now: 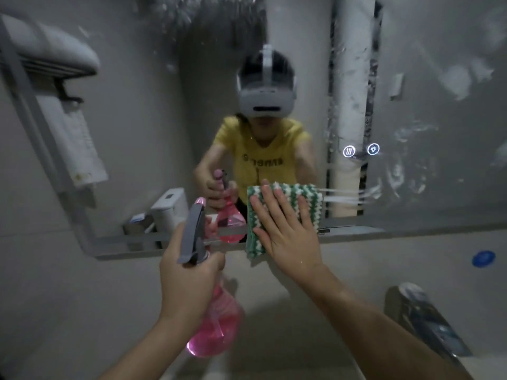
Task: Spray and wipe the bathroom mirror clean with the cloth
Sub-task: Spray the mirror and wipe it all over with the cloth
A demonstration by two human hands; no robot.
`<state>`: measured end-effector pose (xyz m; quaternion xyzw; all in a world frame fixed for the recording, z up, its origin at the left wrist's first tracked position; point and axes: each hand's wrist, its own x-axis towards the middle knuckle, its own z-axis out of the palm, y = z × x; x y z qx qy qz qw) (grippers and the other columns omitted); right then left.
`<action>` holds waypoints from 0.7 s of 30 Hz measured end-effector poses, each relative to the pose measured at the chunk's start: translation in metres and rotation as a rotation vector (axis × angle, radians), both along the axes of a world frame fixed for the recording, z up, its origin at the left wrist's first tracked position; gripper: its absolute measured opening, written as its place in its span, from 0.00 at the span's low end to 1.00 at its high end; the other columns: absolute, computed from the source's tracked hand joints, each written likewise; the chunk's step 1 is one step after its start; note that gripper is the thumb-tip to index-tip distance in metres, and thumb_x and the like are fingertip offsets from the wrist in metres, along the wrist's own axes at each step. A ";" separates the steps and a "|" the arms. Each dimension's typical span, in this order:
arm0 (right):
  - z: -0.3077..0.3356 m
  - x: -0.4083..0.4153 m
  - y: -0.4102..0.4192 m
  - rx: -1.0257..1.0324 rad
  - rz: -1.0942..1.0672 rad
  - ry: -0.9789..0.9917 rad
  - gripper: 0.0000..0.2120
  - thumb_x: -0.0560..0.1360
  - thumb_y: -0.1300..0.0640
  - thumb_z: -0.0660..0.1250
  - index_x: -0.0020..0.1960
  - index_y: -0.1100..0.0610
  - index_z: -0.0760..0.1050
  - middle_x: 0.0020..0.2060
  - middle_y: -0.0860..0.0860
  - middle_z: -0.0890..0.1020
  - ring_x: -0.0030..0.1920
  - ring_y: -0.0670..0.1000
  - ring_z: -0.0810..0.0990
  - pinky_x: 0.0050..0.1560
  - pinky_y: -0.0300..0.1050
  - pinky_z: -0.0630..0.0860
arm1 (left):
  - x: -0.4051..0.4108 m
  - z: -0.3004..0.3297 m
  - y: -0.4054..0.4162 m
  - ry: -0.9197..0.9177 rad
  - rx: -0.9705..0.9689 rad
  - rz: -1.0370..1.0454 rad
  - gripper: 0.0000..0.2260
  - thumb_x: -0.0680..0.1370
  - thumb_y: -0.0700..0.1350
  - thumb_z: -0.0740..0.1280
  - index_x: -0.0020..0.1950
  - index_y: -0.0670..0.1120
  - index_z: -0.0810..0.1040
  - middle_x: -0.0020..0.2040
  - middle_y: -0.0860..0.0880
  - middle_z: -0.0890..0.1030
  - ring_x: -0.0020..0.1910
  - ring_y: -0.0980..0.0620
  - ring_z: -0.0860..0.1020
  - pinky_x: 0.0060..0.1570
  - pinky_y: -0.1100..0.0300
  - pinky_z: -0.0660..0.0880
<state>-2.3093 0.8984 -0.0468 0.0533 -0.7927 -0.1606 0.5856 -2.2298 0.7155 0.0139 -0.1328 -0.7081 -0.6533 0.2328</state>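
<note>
Green-and-white knitted cloth (288, 207) flattened under the right hand (285, 229), grip spread, 4 fingers straight and fanned over the weave, palm low at the cloth's bottom edge. Pressed against the lower border of the mirror (137, 105), the cloth's bottom corner hanging just past the mirror's frame onto the wall below. Just left of it, the left hand (189, 281) wrapped round the neck of a pink spray bottle (216, 325), grip curled tight under the grey trigger head (194, 234), nozzle tilted up toward the glass, translucent pink body hanging below the fist. Both doubled in the mirror: a yellow T-shirt, a grey headset, the same bottle and cloth meeting their reflections. White streaks and foamy smears across the glass right of the cloth and higher up toward the top edge. 2 small lit round icons (361, 150) in the glass, above and right of the cloth. Further out, a blue round item (483, 258) on the wall at far right, a chrome faucet (422, 316) at lower right, and a reflected toilet tank and wall rack toward the left.
</note>
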 end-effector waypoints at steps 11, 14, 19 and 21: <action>0.049 0.000 -0.004 0.120 0.026 -0.006 0.25 0.82 0.47 0.51 0.77 0.53 0.54 0.76 0.52 0.56 0.76 0.51 0.54 0.73 0.56 0.52 | 0.006 0.018 -0.009 0.024 0.035 -0.036 0.25 0.68 0.27 0.66 0.42 0.60 0.74 0.35 0.50 0.77 0.30 0.59 0.69 0.33 0.59 0.69; 0.098 -0.007 -0.010 0.167 0.044 0.024 0.25 0.82 0.46 0.51 0.77 0.54 0.56 0.76 0.53 0.58 0.76 0.52 0.55 0.74 0.56 0.52 | 0.000 0.037 -0.012 0.057 0.055 -0.068 0.23 0.68 0.28 0.65 0.43 0.59 0.74 0.30 0.54 0.73 0.27 0.61 0.68 0.29 0.65 0.67; 0.173 -0.017 -0.027 0.207 0.065 0.077 0.25 0.82 0.47 0.50 0.77 0.54 0.57 0.75 0.53 0.59 0.75 0.51 0.55 0.74 0.56 0.51 | -0.018 0.074 -0.025 0.113 0.056 0.010 0.18 0.67 0.28 0.67 0.38 0.53 0.72 0.30 0.51 0.69 0.31 0.52 0.67 0.31 0.59 0.65; 0.198 -0.022 -0.036 0.193 0.056 0.107 0.25 0.82 0.46 0.50 0.76 0.54 0.58 0.75 0.53 0.60 0.75 0.52 0.56 0.74 0.56 0.51 | -0.020 0.086 -0.034 0.142 0.072 0.028 0.18 0.67 0.28 0.67 0.40 0.53 0.73 0.33 0.49 0.72 0.33 0.53 0.69 0.34 0.58 0.67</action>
